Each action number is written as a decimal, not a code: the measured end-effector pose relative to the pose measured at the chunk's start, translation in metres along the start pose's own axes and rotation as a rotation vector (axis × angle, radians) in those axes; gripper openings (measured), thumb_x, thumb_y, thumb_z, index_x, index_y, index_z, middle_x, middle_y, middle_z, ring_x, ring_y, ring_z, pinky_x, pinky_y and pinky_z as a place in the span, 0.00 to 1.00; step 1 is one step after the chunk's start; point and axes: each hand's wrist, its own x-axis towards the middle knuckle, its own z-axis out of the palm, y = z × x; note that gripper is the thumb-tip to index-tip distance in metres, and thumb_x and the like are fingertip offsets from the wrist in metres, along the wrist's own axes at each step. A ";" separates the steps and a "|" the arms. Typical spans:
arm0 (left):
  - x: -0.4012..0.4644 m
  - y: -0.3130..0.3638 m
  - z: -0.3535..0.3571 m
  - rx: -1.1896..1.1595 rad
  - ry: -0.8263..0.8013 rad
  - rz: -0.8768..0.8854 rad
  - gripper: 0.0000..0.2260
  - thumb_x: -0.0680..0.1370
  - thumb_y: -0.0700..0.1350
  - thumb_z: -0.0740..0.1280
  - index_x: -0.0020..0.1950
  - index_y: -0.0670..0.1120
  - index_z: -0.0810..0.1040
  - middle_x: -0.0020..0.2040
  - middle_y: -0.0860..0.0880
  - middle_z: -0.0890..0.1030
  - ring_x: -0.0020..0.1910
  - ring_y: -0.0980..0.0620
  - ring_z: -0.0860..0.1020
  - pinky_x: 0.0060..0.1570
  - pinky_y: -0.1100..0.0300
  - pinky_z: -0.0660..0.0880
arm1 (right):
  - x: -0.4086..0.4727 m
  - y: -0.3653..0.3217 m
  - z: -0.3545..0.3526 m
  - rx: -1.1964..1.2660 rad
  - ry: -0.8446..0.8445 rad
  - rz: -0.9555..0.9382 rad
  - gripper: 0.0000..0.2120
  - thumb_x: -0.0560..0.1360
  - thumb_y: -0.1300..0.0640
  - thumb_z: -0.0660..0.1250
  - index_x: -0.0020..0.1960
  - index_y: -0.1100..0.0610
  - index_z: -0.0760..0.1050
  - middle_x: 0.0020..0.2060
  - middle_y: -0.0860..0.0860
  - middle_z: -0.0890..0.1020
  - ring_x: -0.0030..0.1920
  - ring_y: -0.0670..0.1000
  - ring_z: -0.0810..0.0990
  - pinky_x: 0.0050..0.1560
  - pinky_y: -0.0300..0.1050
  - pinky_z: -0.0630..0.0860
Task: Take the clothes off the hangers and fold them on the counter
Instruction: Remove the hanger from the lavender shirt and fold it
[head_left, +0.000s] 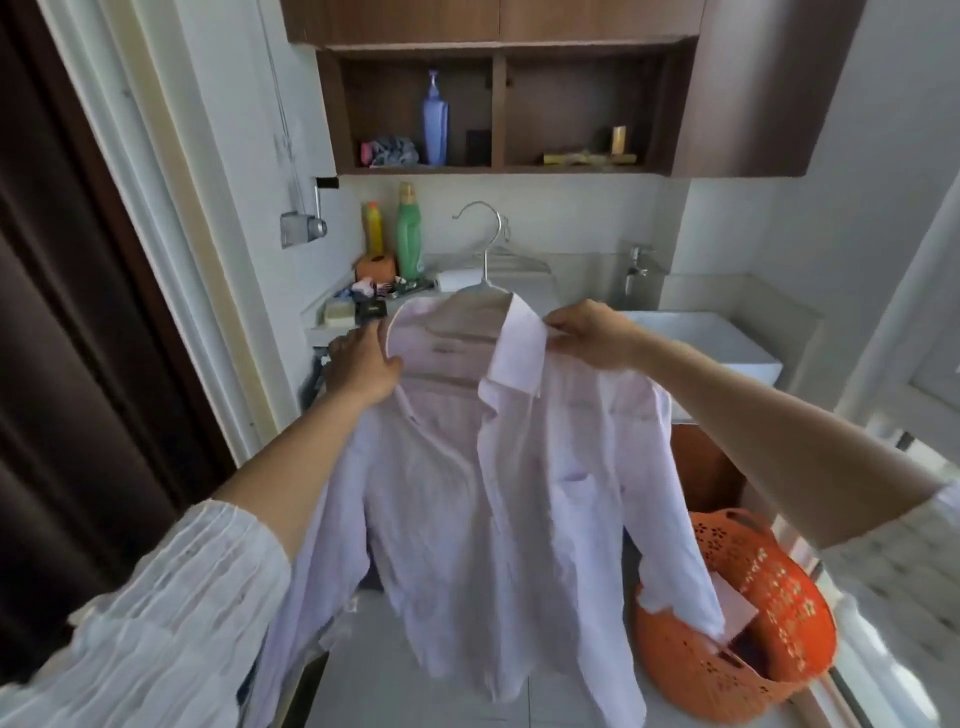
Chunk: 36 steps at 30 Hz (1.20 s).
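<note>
A pale pink collared shirt hangs in front of me on a metal hanger, whose hook stands up above the collar. My left hand grips the shirt's left shoulder beside the collar. My right hand pinches the right collar tip and shoulder. The shirt's front is open and its hem dangles above the floor. Behind it runs the white counter, where more empty hangers lie near the back wall.
Detergent bottles and small clutter crowd the counter's left end. A white sink with a tap lies to the right. An orange laundry basket with clothes stands on the floor at lower right. A wooden wall cabinet hangs above.
</note>
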 end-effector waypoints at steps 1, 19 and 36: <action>0.016 -0.003 0.007 -0.001 0.020 -0.035 0.25 0.74 0.51 0.65 0.70 0.48 0.64 0.69 0.42 0.68 0.68 0.38 0.64 0.63 0.45 0.67 | 0.014 0.012 0.002 0.012 0.015 -0.023 0.09 0.76 0.62 0.65 0.51 0.67 0.76 0.46 0.59 0.80 0.47 0.55 0.77 0.44 0.46 0.68; 0.382 0.014 0.117 -0.096 0.162 -0.203 0.26 0.77 0.59 0.60 0.66 0.41 0.66 0.66 0.35 0.64 0.65 0.36 0.62 0.62 0.42 0.67 | 0.352 0.193 0.042 -0.084 0.204 0.109 0.09 0.78 0.54 0.59 0.48 0.54 0.77 0.48 0.56 0.81 0.48 0.63 0.77 0.42 0.49 0.72; 0.630 0.049 0.161 0.067 0.369 -0.184 0.25 0.77 0.56 0.62 0.67 0.40 0.66 0.65 0.35 0.66 0.65 0.35 0.63 0.64 0.49 0.60 | 0.598 0.319 0.060 -0.044 0.520 0.002 0.12 0.78 0.60 0.57 0.55 0.58 0.79 0.48 0.57 0.83 0.47 0.62 0.79 0.45 0.48 0.71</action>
